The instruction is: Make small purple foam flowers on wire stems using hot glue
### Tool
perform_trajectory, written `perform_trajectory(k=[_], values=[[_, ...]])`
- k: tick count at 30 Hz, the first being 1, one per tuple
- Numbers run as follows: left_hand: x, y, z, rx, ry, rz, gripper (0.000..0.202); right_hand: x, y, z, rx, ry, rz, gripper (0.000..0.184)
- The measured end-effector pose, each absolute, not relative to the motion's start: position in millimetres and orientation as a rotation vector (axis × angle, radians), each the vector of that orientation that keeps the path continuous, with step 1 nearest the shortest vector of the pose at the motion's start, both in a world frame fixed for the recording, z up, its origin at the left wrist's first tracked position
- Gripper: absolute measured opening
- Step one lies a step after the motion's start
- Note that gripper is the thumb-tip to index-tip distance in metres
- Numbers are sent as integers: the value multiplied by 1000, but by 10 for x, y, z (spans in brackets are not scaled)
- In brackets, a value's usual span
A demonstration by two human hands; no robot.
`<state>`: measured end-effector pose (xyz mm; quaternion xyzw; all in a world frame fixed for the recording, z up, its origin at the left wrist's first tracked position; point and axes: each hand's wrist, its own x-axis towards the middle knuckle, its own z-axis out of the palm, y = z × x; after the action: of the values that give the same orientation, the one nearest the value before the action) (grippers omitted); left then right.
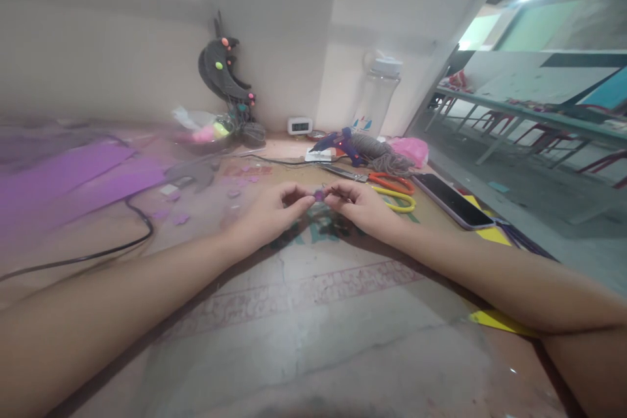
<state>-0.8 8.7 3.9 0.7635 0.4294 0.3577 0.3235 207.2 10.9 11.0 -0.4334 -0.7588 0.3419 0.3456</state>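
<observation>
Between my two hands, over the middle of the table, is a small purple piece (319, 195), too small and blurred to name exactly. My left hand (284, 206) pinches it from the left with thumb and forefinger. From the right, my right hand (357, 204) closes its fingertips on the same piece. Just beyond my right hand lie scissors (392, 181) with orange and yellow handles. Several small purple cut-outs (181, 218) are scattered to the left of my left hand.
Purple sheets (73, 173) and a black cable (142, 222) lie at left. Toward the back are a glue gun (343, 142), grey yarn (377, 150), a small clock (300, 126) and a clear bottle (377, 98). A phone (453, 199) rests at right. A dark crescent ornament (220, 72) stands by the wall.
</observation>
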Motion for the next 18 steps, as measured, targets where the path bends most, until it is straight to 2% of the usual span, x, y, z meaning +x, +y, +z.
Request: perform_trajectory(k=[18], values=[[-14,85,54,2013,1124,966,32,2055,127,103,-1135,-1946,829,24]])
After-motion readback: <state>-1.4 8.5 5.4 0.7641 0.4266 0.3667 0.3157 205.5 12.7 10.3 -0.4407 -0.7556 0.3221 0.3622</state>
